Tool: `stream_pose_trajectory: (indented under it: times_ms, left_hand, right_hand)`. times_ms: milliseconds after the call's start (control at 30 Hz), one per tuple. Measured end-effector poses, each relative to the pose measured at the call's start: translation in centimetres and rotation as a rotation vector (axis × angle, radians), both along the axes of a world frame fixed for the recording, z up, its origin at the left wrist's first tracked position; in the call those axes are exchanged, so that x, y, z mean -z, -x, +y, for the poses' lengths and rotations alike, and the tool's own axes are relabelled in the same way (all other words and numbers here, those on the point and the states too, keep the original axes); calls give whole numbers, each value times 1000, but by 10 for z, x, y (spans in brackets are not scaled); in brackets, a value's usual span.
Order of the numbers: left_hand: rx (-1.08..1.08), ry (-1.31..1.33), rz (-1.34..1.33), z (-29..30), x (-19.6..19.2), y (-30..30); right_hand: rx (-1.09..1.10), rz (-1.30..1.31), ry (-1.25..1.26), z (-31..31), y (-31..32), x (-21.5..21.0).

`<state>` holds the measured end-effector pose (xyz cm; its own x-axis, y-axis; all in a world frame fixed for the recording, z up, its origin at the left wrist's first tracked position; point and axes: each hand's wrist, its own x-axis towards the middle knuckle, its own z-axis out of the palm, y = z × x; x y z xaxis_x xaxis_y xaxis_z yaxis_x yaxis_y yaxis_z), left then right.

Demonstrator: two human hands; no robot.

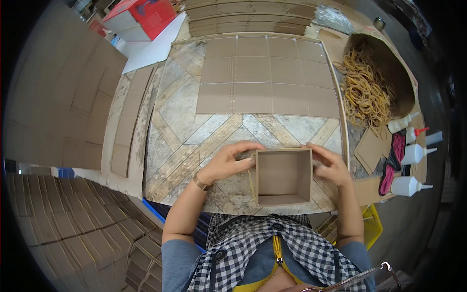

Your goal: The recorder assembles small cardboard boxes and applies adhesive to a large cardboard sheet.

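Observation:
An open-topped brown cardboard box [284, 176] sits at the near edge of the table, its hollow inside facing up. My left hand [232, 160] grips its upper left corner, the index finger along the far edge and the thumb by the left wall. A thin yellow rubber band [252, 184] runs down beside that wall, close under the left thumb. At the opposite side my right hand [331, 164] is curled around the upper right corner, with its fingertips partly hidden by the box.
Scored cardboard sheets [270, 75] lie flat beyond the box. At right are a container of rubber bands [367, 90], several white glue bottles [406, 186] and small cardboard pieces [370, 152]. Banded cardboard stacks [73, 219] fill the lower left; a red box [146, 19] stands far left.

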<state>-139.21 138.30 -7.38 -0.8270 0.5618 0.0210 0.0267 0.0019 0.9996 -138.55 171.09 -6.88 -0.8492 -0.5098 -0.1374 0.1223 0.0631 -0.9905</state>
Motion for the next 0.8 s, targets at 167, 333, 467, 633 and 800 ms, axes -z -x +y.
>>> stream_pose_trajectory:
  times_ms: [167,333,467,633,800]
  left_hand:
    - [-319,402,542,11,-29,-56]
    - [-283,650,586,51,-63,-120]
    - [-650,966,440,14,-48,-159]
    - [-1014,997,338,-33,-54,-265]
    - [-1698,1438,-77,-46,-95,-410]
  right_hand:
    - [88,53,-8,-28,-39,19]
    - [256,111,-225,-88,-67,26]
    - [-91,391,-168,-140,-68,47]
    - [-393,143,-16,-211,-105,11]
    - [-553,231,-120,-220,-91,53]
